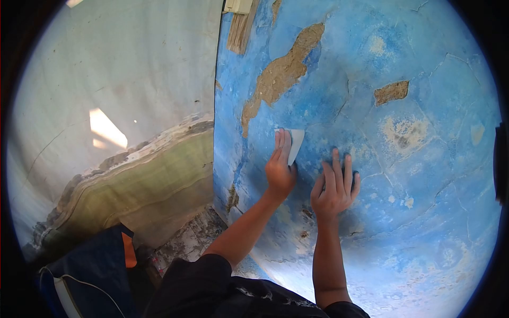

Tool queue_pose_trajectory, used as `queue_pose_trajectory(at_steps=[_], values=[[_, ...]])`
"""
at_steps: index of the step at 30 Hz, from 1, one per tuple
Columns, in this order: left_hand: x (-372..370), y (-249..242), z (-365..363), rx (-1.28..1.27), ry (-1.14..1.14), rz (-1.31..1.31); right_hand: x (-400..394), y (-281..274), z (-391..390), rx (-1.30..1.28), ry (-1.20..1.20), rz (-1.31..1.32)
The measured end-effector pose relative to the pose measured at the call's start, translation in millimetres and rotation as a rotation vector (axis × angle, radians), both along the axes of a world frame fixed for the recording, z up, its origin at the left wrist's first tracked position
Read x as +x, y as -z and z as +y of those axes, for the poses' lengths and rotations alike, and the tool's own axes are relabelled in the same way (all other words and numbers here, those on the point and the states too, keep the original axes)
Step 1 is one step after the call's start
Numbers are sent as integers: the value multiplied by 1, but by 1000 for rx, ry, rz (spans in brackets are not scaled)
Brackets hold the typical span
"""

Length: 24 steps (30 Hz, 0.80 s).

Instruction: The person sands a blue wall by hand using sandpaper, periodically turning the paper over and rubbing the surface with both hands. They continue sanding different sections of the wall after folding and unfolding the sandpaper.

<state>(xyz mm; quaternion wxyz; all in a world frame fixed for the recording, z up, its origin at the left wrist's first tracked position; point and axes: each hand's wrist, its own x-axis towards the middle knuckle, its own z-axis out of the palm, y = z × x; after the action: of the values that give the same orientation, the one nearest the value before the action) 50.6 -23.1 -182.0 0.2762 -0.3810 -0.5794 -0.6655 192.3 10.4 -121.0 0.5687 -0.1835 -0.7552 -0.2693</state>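
Note:
My left hand [280, 172] presses a thin white sheet [297, 144] against the blue wall [328, 122]. Its fingers lie along the sheet's left side, and the thumb is by the lower corner. What the sheet's wall-facing side looks like is hidden. To the right, my right hand [334, 191] rests on the wall with its fingers spread, holding nothing. Above the left hand, a long bare brown patch [283, 74] shows where the blue coat has come off.
A smaller brown patch [391, 93] and several pale, cracked spots mark the wall at right. A stained whitish sheet [122, 69] hangs at left. Below it sits a dark blue item [101, 265] with an orange patch. A wooden piece [242, 32] is fixed at the top.

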Motion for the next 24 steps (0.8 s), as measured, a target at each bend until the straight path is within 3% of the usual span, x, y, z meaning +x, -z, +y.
queue_pose_trajectory(at_steps=[2,5,11,14,16,20,24], values=[[-3,-28,3,46,-42,-91,-5,5,-1,-4,18,-26],[-28,-53,6,66,-91,-25,-5,7,-3,-19,34,-51],[-9,46,9,-9,-67,13,-6,9,-1,-8,14,-30],[-32,-7,12,79,-150,-141,0,12,2,-4,-11,-60],[-35,-12,12,42,-179,-128,0,10,5,9,-26,-66],[-2,36,6,-5,-122,-83,-1,14,1,-21,-43,-75],[-22,12,4,-26,-127,-143,-18,16,-5,-72,-47,-128]])
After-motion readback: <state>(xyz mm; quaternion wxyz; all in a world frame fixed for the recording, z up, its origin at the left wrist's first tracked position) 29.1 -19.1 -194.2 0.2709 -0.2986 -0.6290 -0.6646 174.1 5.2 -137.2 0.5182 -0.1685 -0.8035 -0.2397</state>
